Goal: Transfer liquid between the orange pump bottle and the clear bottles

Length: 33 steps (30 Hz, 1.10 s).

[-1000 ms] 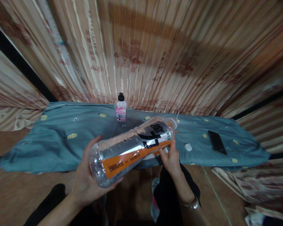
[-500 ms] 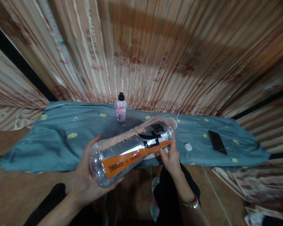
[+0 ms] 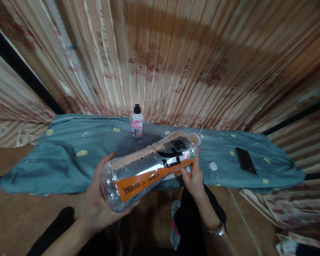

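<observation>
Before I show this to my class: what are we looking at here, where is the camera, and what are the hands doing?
The camera sits on a person's head and looks forward and down, so the two bare hands at the bottom are that person's own. The left hand cups the base of a large clear plastic bottle with an orange and black label, held on its side. The right hand touches the label near the neck end. Beyond lies a blue-grey cloth, spread in front of striped curtains. On it stand a small bottle with a black cap, a dark phone and a small white round thing, perhaps a cap.
</observation>
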Each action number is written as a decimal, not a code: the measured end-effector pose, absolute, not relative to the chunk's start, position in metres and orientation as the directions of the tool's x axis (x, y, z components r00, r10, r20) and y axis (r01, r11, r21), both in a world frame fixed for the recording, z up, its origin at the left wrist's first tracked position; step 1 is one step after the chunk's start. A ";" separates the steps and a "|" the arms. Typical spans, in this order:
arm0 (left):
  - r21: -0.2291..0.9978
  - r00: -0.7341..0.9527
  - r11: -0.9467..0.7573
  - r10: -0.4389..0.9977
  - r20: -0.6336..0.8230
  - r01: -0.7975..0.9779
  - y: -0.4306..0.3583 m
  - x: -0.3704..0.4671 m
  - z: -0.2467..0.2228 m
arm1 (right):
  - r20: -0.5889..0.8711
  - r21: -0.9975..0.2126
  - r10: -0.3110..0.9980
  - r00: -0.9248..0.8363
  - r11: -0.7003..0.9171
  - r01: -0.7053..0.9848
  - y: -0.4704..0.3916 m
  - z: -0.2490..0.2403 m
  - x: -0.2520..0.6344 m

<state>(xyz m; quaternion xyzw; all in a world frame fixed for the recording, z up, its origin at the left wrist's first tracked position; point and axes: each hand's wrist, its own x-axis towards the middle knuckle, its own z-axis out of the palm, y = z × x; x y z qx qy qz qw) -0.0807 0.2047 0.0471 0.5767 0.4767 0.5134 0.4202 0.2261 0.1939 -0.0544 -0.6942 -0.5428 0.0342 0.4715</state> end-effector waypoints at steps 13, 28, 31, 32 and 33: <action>0.948 0.033 -0.287 0.958 0.286 0.136 0.205 -0.076 0.047 | 0.442 -0.705 0.798 0.409 0.028 0.708 0.193 -0.052 0.226; 0.932 0.053 -0.328 0.945 0.324 0.154 0.206 -0.078 0.045 | 0.452 -0.699 0.795 0.404 0.033 0.715 0.193 -0.052 0.226; 0.912 0.062 -0.360 0.933 0.355 0.195 0.207 -0.079 0.045 | 0.447 -0.697 0.799 0.403 0.028 0.717 0.193 -0.051 0.226; 0.905 0.067 -0.371 0.928 0.366 0.207 0.207 -0.079 0.046 | 0.443 -0.697 0.799 0.406 0.022 0.717 0.193 -0.051 0.226; 0.901 0.071 -0.376 0.926 0.370 0.215 0.207 -0.080 0.046 | 0.439 -0.697 0.800 0.409 0.016 0.717 0.193 -0.050 0.226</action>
